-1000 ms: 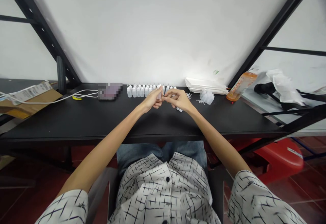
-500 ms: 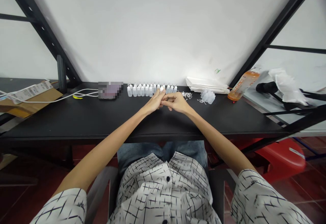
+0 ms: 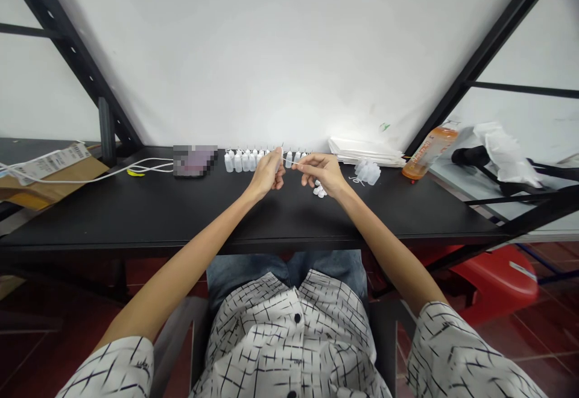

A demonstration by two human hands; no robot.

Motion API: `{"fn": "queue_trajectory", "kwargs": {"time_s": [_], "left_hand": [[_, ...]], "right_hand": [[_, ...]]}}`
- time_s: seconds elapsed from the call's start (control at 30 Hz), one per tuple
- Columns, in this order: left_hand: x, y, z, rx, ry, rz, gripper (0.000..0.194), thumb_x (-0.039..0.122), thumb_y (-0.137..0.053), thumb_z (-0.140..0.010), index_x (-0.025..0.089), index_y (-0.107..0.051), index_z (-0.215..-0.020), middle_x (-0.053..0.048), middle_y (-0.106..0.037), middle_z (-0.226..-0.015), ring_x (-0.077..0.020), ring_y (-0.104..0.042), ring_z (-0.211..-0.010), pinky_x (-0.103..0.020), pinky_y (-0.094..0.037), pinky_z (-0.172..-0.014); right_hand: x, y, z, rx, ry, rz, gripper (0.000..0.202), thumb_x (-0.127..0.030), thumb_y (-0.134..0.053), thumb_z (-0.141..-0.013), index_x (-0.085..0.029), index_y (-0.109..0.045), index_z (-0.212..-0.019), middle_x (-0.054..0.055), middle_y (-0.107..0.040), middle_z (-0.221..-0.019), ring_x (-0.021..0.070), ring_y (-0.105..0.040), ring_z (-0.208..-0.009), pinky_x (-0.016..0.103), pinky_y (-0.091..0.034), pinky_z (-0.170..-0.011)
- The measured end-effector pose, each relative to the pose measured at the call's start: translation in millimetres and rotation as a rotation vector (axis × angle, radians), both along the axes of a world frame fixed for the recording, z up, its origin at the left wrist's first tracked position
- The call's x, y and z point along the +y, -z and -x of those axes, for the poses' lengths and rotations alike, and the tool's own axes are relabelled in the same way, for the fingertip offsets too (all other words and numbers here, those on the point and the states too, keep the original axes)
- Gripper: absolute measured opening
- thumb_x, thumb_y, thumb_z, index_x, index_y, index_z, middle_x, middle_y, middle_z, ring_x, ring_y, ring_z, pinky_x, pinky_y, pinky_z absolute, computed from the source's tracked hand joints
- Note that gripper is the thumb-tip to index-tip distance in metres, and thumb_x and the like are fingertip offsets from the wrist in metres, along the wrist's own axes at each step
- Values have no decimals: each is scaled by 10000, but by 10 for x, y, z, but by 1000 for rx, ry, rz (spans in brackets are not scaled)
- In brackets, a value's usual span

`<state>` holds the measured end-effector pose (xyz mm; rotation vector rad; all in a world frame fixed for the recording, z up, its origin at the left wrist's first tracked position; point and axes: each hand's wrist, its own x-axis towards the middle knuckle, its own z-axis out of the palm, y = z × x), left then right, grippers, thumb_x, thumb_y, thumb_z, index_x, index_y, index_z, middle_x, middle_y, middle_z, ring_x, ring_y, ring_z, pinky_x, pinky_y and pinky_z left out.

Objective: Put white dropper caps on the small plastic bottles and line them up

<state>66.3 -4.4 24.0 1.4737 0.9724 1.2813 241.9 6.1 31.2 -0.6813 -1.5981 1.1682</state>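
My left hand [image 3: 266, 173] is closed around a small white dropper bottle [image 3: 281, 152], mostly hidden by the fingers, its thin tip pointing up. My right hand [image 3: 324, 172] pinches the end of a thin white strip [image 3: 292, 162] that stretches across to the bottle. Behind the hands stands a row of small white dropper bottles [image 3: 246, 161], most with a thin tip. Several small white caps [image 3: 319, 190] lie beneath my right hand. To its right are a heap of translucent bottles [image 3: 368, 170] and a loose white strip [image 3: 356, 181].
A stack of white sheets or bags [image 3: 366, 152] lies against the wall. An orange bottle [image 3: 429, 152] leans at the right post. On the left are a blurred purple object [image 3: 195, 161], white cables [image 3: 156, 164] and a cardboard parcel [image 3: 58, 172]. The black tabletop [image 3: 136, 211] ends before my lap.
My hands were together over the bottle; now they are apart, the right having moved right and drawn the thin strip out straight. The white caps have come into view.
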Motion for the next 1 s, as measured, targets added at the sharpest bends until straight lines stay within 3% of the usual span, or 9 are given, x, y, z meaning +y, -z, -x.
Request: {"fn": "queue_trajectory", "kwargs": {"time_s": [0.23, 0.43, 0.6, 1.0], "left_hand": [[14, -34, 32, 5, 48, -122, 364, 520, -559, -923, 178, -467, -836, 22, -585, -620, -83, -575, -432, -163, -320, -369], [28, -11, 46, 103, 92, -174, 230, 347, -583, -902, 159, -576, -1034, 12, -596, -692, -76, -555, -480, -166, -330, -412], [61, 36, 50, 186, 133, -217, 194, 302, -558, -870, 137, -642, -925, 22, -513, -653, -70, -434, -514, -195, -310, -473], [46, 25, 31, 194, 186, -132, 210, 312, -545, -791, 130, -651, -792, 12, -499, -607, -85, -377, -513, -231, -253, -489]], "right_hand": [[53, -65, -83, 118, 102, -15, 378, -407, -909, -567, -159, -668, -720, -16, -613, -571, 97, -562, -463, 203, -434, -384], [74, -56, -96, 100, 117, -22, 346, -404, -881, -606, -157, -701, -768, -15, -601, -562, 107, -547, -493, 239, -472, -428], [84, -40, -104, 69, 79, -37, 326, -368, -880, -600, -144, -734, -787, 11, -650, -602, 126, -588, -534, 254, -502, -462], [91, -1, -95, -33, 25, -62, 361, -435, -859, -624, -153, -739, -814, 28, -675, -635, 144, -614, -564, 283, -535, -493]]}}
